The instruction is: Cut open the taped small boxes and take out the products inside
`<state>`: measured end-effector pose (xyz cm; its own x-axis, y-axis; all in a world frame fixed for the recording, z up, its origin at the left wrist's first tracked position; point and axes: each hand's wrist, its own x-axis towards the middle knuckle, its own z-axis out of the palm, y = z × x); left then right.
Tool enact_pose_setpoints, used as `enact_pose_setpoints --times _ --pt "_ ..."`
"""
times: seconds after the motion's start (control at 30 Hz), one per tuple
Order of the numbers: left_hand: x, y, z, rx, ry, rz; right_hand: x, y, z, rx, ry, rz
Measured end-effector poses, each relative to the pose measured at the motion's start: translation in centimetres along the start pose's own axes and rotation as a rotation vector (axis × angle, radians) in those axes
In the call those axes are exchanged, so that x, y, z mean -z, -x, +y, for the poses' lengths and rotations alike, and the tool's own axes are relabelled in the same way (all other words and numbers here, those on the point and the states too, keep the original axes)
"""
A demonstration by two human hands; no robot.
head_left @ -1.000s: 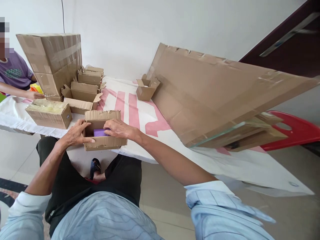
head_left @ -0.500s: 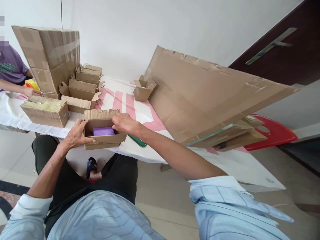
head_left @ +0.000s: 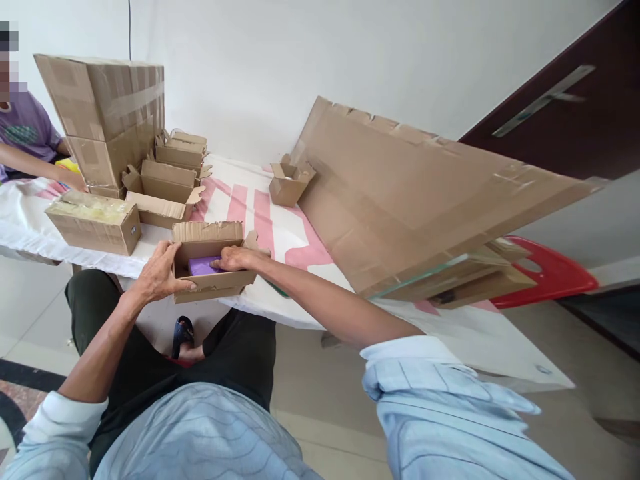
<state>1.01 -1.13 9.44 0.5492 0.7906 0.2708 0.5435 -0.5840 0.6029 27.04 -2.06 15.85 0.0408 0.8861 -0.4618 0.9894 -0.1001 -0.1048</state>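
Observation:
A small open cardboard box (head_left: 213,294) sits at the table's front edge, its back flap (head_left: 207,231) standing up. My left hand (head_left: 160,273) is closed around its left end, thumb along the near wall. Inside lies a purple box (head_left: 201,266). My right hand (head_left: 236,259) reaches in over the right end, its fingers closed on the right end of the purple box; some fingertips are hidden. Part of a green object (head_left: 277,289) shows under my right forearm.
A taped box (head_left: 95,223) and several open boxes (head_left: 163,190) stand left, by stacked large cartons (head_left: 120,100). A small open box (head_left: 289,190) adjoins a large leaning cardboard sheet (head_left: 425,200). A red stool (head_left: 555,273) is right. A co-worker's arm (head_left: 40,167) rests far left.
My right hand has gone from the cardboard box's right edge down inside, onto the purple box. The cardboard box's right flap now shows. My left hand keeps its hold.

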Motion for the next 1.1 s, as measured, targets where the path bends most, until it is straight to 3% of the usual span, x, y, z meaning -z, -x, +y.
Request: enact_pose_setpoints --times 0.4,0.6,0.67,0.9,1.1 --pt "-0.2 -0.2 -0.1 -0.022 0.026 -0.002 -1.5 0.3 1.2 -0.122 -0.504 0.141" --pt "0.0 0.2 0.4 -0.003 0.009 -0.013 -2.1 0.4 0.7 -0.048 -0.826 -0.004" --pt "0.1 0.3 0.5 0.003 -0.004 -0.017 -2.5 0.8 0.3 -0.033 -0.853 0.013" --pt "0.8 -0.5 0.0 -0.026 -0.053 0.020 -2.8 2.8 0.1 -0.016 -0.658 0.537" --pt "2.7 -2.7 1.4 -0.060 -0.151 0.035 -0.6 3.8 1.1 0.076 -0.677 0.744"
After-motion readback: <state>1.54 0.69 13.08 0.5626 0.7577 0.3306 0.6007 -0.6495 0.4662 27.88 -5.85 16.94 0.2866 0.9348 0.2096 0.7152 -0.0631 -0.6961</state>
